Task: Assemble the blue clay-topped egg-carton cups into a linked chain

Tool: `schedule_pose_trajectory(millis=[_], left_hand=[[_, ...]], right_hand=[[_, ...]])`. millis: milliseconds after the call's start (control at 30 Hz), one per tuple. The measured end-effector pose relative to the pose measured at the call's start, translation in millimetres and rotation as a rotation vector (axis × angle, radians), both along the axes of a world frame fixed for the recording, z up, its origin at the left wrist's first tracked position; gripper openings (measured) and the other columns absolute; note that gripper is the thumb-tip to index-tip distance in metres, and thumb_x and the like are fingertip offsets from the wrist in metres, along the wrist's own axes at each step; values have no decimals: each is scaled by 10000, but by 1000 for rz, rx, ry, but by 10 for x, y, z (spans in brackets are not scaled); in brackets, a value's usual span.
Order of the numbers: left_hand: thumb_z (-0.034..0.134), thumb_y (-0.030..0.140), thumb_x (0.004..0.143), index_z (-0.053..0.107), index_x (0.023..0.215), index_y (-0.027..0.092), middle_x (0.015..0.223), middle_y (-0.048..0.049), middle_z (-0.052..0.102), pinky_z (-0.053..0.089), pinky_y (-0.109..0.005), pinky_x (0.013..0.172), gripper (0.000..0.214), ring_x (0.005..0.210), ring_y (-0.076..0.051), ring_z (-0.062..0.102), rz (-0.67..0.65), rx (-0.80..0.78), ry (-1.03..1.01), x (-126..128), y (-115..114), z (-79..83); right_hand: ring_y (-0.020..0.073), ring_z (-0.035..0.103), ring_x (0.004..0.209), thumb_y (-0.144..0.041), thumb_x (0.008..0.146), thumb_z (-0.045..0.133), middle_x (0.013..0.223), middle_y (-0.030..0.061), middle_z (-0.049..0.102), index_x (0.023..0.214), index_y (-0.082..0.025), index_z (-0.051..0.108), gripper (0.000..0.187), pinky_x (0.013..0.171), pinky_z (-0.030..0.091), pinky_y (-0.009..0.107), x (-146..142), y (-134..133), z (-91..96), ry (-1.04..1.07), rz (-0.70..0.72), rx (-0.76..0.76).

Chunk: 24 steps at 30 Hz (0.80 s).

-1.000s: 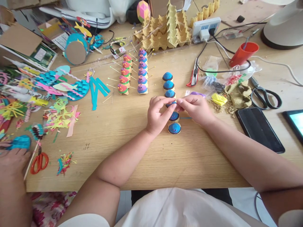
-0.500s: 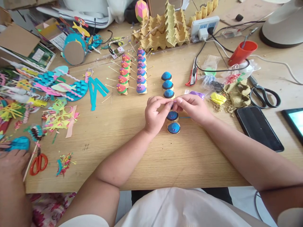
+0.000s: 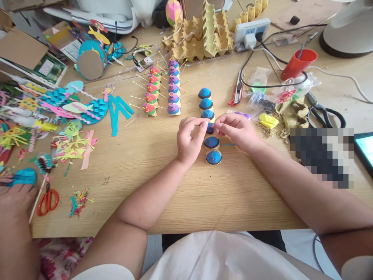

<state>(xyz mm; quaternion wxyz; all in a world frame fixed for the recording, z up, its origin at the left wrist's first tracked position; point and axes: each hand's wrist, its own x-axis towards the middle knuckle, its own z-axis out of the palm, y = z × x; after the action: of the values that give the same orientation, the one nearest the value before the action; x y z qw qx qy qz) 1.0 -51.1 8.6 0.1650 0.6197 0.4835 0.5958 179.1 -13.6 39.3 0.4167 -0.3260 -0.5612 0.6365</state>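
A row of blue-painted egg-carton cups [image 3: 205, 104] runs down the middle of the wooden table [image 3: 163, 182], like a caterpillar. My left hand [image 3: 189, 140] and my right hand [image 3: 237, 130] meet over the row's middle cup, fingertips pinched on something too small to make out. Two blue cups [image 3: 212, 149] lie just below my hands. Two more caterpillars, one purple [image 3: 173, 87] and one red and green [image 3: 151, 91], stand to the left with pins sticking out.
Coloured paper cut-outs [image 3: 72, 109] and orange scissors [image 3: 46, 200] lie at left, near another person's arm [image 3: 14, 229]. Egg cartons [image 3: 204, 35], a power strip [image 3: 252, 31], a red cup [image 3: 298, 64], a utility knife [image 3: 237, 89], black scissors [image 3: 323, 112] and a tablet [image 3: 364, 149] lie behind and right.
My fingertips have drawn slightly apart above the middle cup; otherwise the hands stay in the same place.
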Motion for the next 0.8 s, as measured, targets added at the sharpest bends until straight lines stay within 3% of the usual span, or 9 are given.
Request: schedule_pose_trajectory(millis=[800], left_hand=[[750,408,987,816,1035,299,989,-6,790,539,-358,956,136,991,-165,705,-59,47,106,-11,3,5]], right_hand=[[89,583,627,-536,770,914,692,-8,705,783,-187,751,385,639,499,239,-2,23,-52,59,-9,-27]])
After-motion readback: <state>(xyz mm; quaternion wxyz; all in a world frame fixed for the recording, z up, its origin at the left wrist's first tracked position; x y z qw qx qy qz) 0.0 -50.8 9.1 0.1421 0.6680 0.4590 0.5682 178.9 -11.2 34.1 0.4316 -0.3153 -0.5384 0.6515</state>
